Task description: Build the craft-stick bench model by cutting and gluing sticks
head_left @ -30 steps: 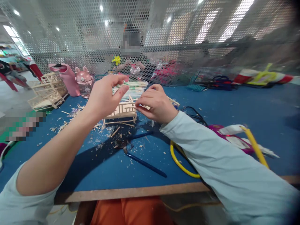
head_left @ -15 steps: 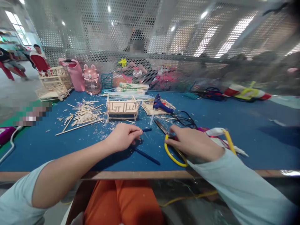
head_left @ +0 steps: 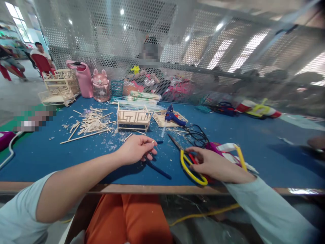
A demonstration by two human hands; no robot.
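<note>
My left hand [head_left: 138, 149] is closed in a pinch over the blue mat, with a tiny pale piece between thumb and forefinger. Under it lies a dark blue tool [head_left: 161, 170], partly covered by the fingers. My right hand [head_left: 209, 162] rests by the yellow-handled scissors [head_left: 188, 165], its fingers curled around something red beside their handles; what exactly it grips is partly hidden. The scissors' blades point away to the upper left. Beyond my left hand stands a small wooden lattice bench [head_left: 134, 117].
A blue glue gun [head_left: 174, 116] lies on a wooden frame [head_left: 159, 118], its black cable running right. Wooden sticks [head_left: 92, 123] are heaped at left. Behind stand a pink bottle [head_left: 85, 81] and a clear jar [head_left: 101, 88]. A person [head_left: 40, 51] sits at far left.
My right hand has shifted slightly right and nearer the table's edge, and something red now shows at its fingers. My left hand's lower fingers have opened a little, its pinch unchanged.
</note>
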